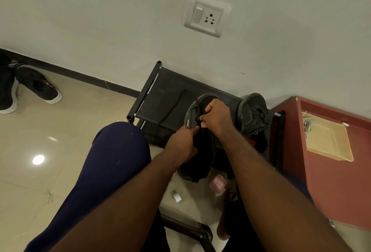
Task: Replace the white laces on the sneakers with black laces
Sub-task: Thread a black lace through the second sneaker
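- Head view: A seated person bends over a black sneaker [200, 157] propped heel-down against the front of a low black shoe rack [160, 83], its toe resting on the rack's top shelf by the wall.
- The right hand [216, 117] is closed tight, thumb and fingers pinching a black lace [197, 109] at the sneaker's eyelets.
- The left hand [183, 145] grips the sneaker's upper from the side, its fingertips just beside the right hand's.
- A loose black lace [170, 109] trails across the shelf and over its front edge, left of the sneaker.
- A second sneaker [253, 113], dark and laced in black, stands to the right on the same shelf.
- A knee in navy trousers [112, 161] fills the foreground at left.
- Elsewhere: a pair of black shoes [38, 85] with white soles on the tiled floor at far left, a wall socket [206, 17] above the rack, and a red-brown cabinet [331, 181] bearing a beige tray [341, 151] at right.
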`<action>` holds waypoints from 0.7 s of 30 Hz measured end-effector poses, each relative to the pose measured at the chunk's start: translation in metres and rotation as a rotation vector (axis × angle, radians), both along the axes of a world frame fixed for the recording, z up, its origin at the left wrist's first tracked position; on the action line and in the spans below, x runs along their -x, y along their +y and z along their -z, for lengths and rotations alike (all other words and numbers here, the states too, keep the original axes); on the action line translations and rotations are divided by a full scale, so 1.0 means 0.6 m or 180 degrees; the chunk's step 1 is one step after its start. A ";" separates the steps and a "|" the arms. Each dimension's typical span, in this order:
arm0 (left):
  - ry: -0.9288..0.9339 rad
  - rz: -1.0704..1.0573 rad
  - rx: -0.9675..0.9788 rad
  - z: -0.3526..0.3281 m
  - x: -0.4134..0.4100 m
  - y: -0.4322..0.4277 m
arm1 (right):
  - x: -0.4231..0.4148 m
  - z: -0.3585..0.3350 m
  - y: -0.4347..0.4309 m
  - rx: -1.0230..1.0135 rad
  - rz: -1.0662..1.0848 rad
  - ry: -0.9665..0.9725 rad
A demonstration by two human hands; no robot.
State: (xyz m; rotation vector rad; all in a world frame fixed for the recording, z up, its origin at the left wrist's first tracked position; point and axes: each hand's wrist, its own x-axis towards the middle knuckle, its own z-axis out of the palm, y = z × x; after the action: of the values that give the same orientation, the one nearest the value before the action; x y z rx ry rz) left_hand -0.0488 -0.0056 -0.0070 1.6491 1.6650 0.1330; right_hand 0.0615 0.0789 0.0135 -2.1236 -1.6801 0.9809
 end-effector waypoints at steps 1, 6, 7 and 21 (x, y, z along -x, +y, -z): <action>0.0008 0.0003 -0.0016 -0.001 0.000 -0.001 | 0.001 0.000 0.001 -0.0003 -0.0055 -0.0054; 0.0038 0.0004 -0.0049 -0.001 -0.001 -0.005 | 0.005 -0.020 0.016 0.0388 -0.0569 -0.0175; 0.0038 -0.0002 -0.0065 -0.001 -0.001 -0.005 | 0.005 -0.026 0.019 0.0493 -0.0634 -0.0189; 0.0114 -0.0140 -0.0259 0.001 -0.009 -0.011 | 0.000 -0.009 -0.004 0.0252 -0.0391 0.0059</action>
State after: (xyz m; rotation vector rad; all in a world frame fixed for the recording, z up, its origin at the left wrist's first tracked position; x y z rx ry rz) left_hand -0.0432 -0.0120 -0.0075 1.6844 1.7441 0.1963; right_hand 0.0613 0.0764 0.0190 -2.0735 -1.8098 1.1161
